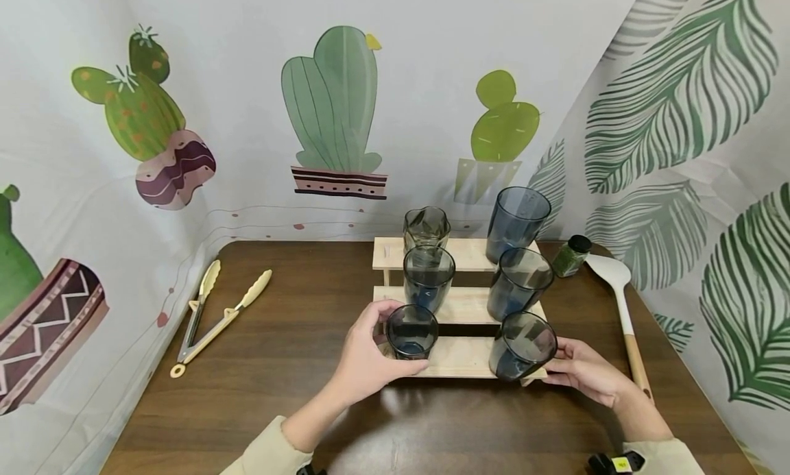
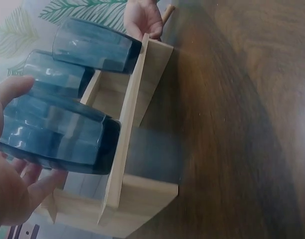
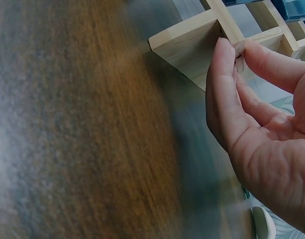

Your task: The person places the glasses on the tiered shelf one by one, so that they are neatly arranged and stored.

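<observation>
My left hand (image 1: pixel 368 351) curves its thumb and fingers around a smoky blue glass tumbler (image 1: pixel 412 332) at the left end of the lowest step. In the left wrist view this tumbler (image 2: pixel 62 132) stands at the front board, its base against or just over it. My right hand (image 1: pixel 586 371) pinches the right end of the stepped wooden rack (image 1: pixel 463 357); the right wrist view shows thumb and fingertips on the corner of the rack (image 3: pixel 227 22). Close to that hand, another tinted tumbler (image 1: pixel 523 346) stands on the lowest step.
On the upper steps stand several tumblers (image 1: pixel 520 283), plus a wavy-rimmed glass (image 1: pixel 426 228) at back left. A black-lidded jar (image 1: pixel 571 256) and a white spatula (image 1: pixel 620 293) lie right of the rack. Tongs (image 1: pixel 216 324) lie spread at the table's left. Patterned cloth (image 1: pixel 420 118) hangs behind.
</observation>
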The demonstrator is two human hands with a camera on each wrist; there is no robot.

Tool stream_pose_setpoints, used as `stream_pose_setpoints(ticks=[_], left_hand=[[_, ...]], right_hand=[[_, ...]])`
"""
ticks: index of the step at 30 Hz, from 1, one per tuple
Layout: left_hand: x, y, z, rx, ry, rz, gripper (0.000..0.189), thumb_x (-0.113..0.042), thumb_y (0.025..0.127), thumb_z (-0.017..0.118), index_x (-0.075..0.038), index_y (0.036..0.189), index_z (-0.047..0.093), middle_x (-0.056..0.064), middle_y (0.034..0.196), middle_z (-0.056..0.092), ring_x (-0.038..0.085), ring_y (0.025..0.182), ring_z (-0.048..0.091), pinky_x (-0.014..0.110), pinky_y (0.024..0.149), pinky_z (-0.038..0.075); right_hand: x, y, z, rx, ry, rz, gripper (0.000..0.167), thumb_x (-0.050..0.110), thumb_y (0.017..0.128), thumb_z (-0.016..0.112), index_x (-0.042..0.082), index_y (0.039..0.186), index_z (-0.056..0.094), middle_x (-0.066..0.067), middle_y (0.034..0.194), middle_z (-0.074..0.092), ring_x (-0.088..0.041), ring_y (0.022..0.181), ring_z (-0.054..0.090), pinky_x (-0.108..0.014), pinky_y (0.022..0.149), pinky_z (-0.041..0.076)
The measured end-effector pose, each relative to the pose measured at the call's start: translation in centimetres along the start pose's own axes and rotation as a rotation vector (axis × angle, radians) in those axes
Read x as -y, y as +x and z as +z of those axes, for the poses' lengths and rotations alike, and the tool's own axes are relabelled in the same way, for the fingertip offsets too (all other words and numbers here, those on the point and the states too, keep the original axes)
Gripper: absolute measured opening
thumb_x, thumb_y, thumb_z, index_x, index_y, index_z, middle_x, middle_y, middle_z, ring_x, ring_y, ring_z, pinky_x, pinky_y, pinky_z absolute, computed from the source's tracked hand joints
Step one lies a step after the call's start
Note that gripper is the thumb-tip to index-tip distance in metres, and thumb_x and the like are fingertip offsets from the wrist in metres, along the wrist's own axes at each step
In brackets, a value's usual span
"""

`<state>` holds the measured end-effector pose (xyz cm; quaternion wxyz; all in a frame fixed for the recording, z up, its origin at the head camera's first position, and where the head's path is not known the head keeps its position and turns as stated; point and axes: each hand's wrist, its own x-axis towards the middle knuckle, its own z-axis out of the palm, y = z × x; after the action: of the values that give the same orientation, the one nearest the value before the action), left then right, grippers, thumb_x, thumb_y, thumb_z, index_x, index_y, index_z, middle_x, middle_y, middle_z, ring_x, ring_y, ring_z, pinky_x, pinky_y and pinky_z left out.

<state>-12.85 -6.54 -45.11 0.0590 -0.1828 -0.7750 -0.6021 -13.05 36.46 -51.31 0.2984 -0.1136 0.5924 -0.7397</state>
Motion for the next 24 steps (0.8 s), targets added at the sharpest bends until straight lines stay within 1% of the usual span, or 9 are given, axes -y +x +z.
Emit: stream_pose_setpoints(ticks=[4,8,13,16,18,20,22,24], left_hand=[[-0.1,0.0,0.8,-0.005,0.034,0.005,0.088,-0.028,0.058,0.105,-0.024,0.134,0.059,-0.003,0.12,0.063,0.016,0.11,0.06,0.038,0.088,0.059],[-0.3,-0.1,1.2,0.004,0.021,0.0,0.089,-0.029,0.059,0.104,-0.026,0.136,0.058,-0.007,0.121,0.06,0.016,0.112,0.058,0.038,0.09,0.059],[-0.4,-0.4,1.6,0.01,0.005,0.005,0.091,-0.03,0.061,0.104,-0.025,0.139,0.057,-0.005,0.124,0.06,0.018,0.114,0.058,0.039,0.093,0.058],[-0.4,-0.5,1.6,0.016,-0.008,0.002,0.091,-0.031,0.061,0.103,-0.025,0.14,0.056,-0.005,0.127,0.059,0.018,0.116,0.058,0.037,0.096,0.057],[-0.4,-0.5,1.4,0.018,-0.003,-0.001,0.093,-0.033,0.061,0.103,-0.025,0.141,0.056,-0.007,0.129,0.058,0.017,0.118,0.057,0.035,0.097,0.056],[-0.3,-0.6,1.0,0.02,-0.005,0.007,0.095,-0.034,0.062,0.103,-0.022,0.142,0.055,-0.007,0.131,0.058,0.017,0.119,0.057,0.035,0.097,0.055],[-0.2,-0.6,0.4,0.02,-0.001,0.031,0.096,-0.034,0.063,0.102,-0.018,0.144,0.053,-0.002,0.135,0.058,0.018,0.12,0.057,0.037,0.098,0.055],[-0.2,-0.5,-0.5,0.01,0.004,0.043,0.094,-0.033,0.066,0.101,-0.017,0.145,0.052,0.004,0.137,0.058,0.02,0.123,0.057,0.04,0.101,0.053]], right_hand=[[0.0,-0.1,-0.1,-0.004,0.006,-0.002,0.031,-0.008,0.104,0.049,0.012,0.121,0.066,-0.005,0.116,0.07,-0.017,0.104,0.07,-0.032,0.089,0.059],[0.0,-0.2,0.0,0.002,0.01,-0.015,0.032,-0.008,0.104,0.048,0.012,0.122,0.065,-0.005,0.117,0.069,-0.016,0.105,0.069,-0.032,0.089,0.059],[0.0,-0.2,0.0,-0.007,0.008,-0.012,0.033,-0.008,0.104,0.048,0.013,0.122,0.066,-0.005,0.117,0.069,-0.016,0.105,0.07,-0.032,0.089,0.059],[0.0,-0.2,0.0,-0.014,-0.001,-0.003,0.032,-0.008,0.104,0.049,0.012,0.121,0.066,-0.006,0.117,0.07,-0.017,0.105,0.07,-0.033,0.089,0.059],[0.2,-0.2,0.0,-0.022,-0.01,0.007,0.03,-0.008,0.104,0.05,0.011,0.122,0.065,-0.006,0.117,0.07,-0.018,0.105,0.07,-0.034,0.089,0.059],[0.4,-0.3,0.0,-0.034,-0.03,0.01,0.029,-0.006,0.104,0.051,0.011,0.125,0.064,-0.006,0.119,0.07,-0.019,0.107,0.07,-0.036,0.09,0.059],[0.8,-0.4,-0.1,-0.058,-0.056,0.005,0.029,-0.004,0.105,0.051,0.011,0.128,0.061,-0.005,0.121,0.069,-0.019,0.108,0.069,-0.037,0.091,0.059],[1.3,-0.6,-0.2,-0.095,-0.09,-0.004,0.03,-0.002,0.106,0.052,0.014,0.13,0.06,-0.002,0.122,0.069,-0.018,0.108,0.069,-0.037,0.09,0.059]])
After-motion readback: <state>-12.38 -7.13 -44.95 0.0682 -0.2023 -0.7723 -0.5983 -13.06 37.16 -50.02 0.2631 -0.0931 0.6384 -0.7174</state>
